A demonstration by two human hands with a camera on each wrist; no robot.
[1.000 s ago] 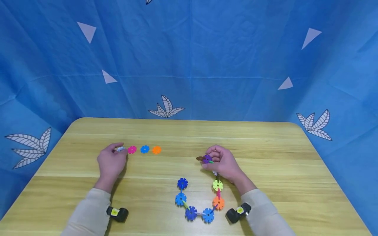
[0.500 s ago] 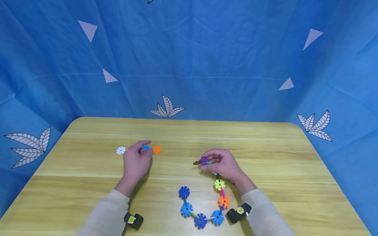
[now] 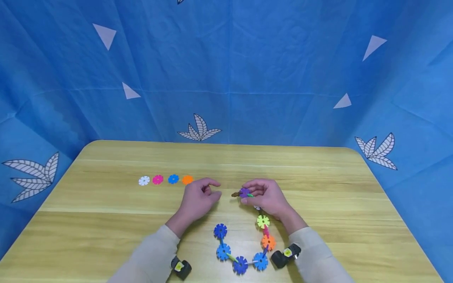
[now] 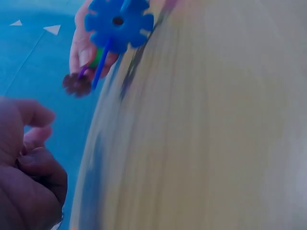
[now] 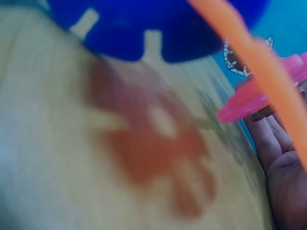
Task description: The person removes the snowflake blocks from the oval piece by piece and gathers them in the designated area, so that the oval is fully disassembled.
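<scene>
My right hand (image 3: pixel 267 196) pinches a purple notched building disc (image 3: pixel 244 192) near the end of a linked chain. A brown disc (image 3: pixel 235 194) sticks out edge-on beyond it, and a bit of green shows by the fingers. From there the chain runs down through a yellow-green disc (image 3: pixel 263 221), an orange disc (image 3: pixel 268 242) and several blue discs (image 3: pixel 240 265), curving round to a dark blue end disc (image 3: pixel 220 230). My left hand (image 3: pixel 198 199) holds nothing, its thumb and index finger apart, left of the brown disc. In the left wrist view its fingers (image 4: pixel 36 115) are loosely bent.
Loose flat discs lie in a row on the wooden table (image 3: pixel 106 236) at the left: white (image 3: pixel 144 180), pink (image 3: pixel 157 179), blue (image 3: pixel 173 179) and orange (image 3: pixel 187 179). A blue patterned cloth (image 3: pixel 226 70) hangs behind the table.
My left hand has moved right, from the white disc past the row towards my right hand. The chain's lower part has shifted slightly right and down. The row of discs stays put.
</scene>
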